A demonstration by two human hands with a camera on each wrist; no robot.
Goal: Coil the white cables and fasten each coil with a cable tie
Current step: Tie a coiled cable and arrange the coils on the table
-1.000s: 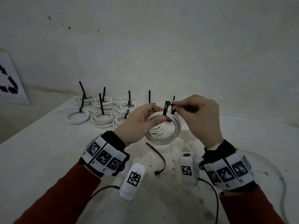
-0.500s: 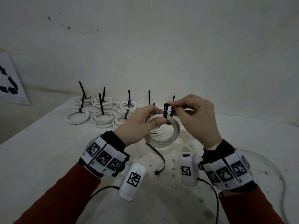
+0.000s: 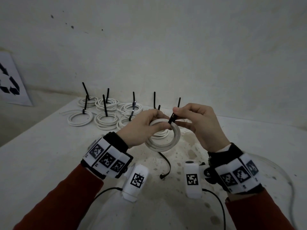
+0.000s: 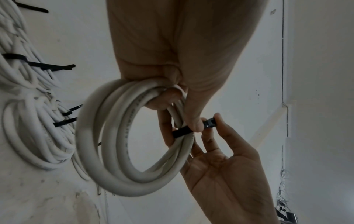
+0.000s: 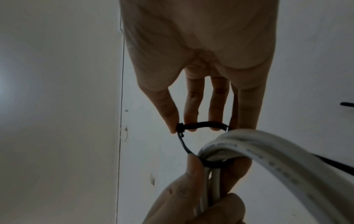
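Note:
My left hand grips a white cable coil above the table, thumb on top and fingers through the ring. In the left wrist view the coil hangs from those fingers. A black cable tie is looped loosely around the coil's strands beside my left thumb. My right hand pinches the tie at its head between thumb and forefinger. The right wrist view shows the tie as an open loop running from my right fingertips around the coil.
Several tied white coils with upright black tie tails lie at the table's back left. A loose black tie lies on the table below the held coil. A pale cable curves along the right side. A recycling sign leans at left.
My right hand has shifted left and down against the coil, and the tie now leans instead of standing upright. My left hand keeps its hold; the coil hangs slightly lower.

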